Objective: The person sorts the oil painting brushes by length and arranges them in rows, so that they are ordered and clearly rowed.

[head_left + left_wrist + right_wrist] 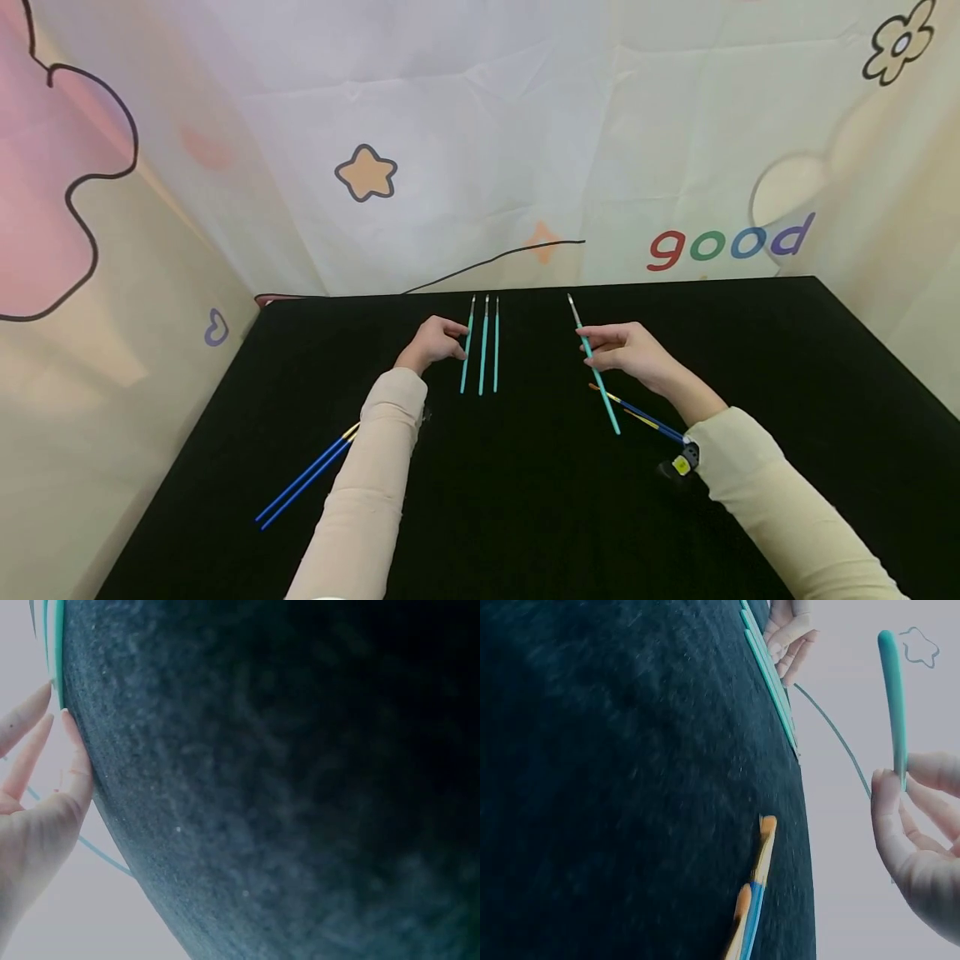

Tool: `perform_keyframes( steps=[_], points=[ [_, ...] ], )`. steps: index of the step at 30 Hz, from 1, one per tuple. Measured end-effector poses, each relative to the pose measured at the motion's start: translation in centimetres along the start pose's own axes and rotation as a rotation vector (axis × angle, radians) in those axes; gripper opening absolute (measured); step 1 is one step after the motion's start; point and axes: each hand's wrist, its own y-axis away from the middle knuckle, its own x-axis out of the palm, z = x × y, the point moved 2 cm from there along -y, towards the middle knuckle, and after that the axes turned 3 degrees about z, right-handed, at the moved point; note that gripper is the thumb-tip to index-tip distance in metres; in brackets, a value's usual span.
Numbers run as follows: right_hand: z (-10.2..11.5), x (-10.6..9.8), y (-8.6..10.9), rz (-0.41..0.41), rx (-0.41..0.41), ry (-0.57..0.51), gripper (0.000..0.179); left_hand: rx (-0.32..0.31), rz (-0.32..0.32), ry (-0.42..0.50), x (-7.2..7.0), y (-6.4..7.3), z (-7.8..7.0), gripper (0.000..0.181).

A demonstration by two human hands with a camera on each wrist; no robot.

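Note:
Three slim teal paintbrushes lie side by side at the far middle of the black cloth, tips pointing away. My left hand [435,342] pinches the leftmost teal paintbrush [464,375] between thumb and fingertips, and that brush lines up with the middle brush [483,350] and the right-hand one [496,350]. To their right, my right hand [632,352] pinches a fourth teal paintbrush [604,398] near its middle. This held brush is tilted, its bristles far and its handle end [890,690] toward me. In the right wrist view it stands off the cloth.
Two blue paintbrushes [300,479] lie slanted at the left, their upper ends hidden by the left sleeve. Under my right hand lie more blue brushes [649,419] with yellowish ends, partly covered by the wrist. A printed curtain [480,150] rises behind the black table [525,500].

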Motion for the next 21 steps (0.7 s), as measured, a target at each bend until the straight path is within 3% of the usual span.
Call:
perform_keyframes(
  steps=[21],
  points=[
    [0.1, 1.8, -3.6, -0.086, 0.025, -0.028, 0.046, -0.014, -0.018, -0.027, 0.2, 0.0, -0.2, 0.044]
  ],
)
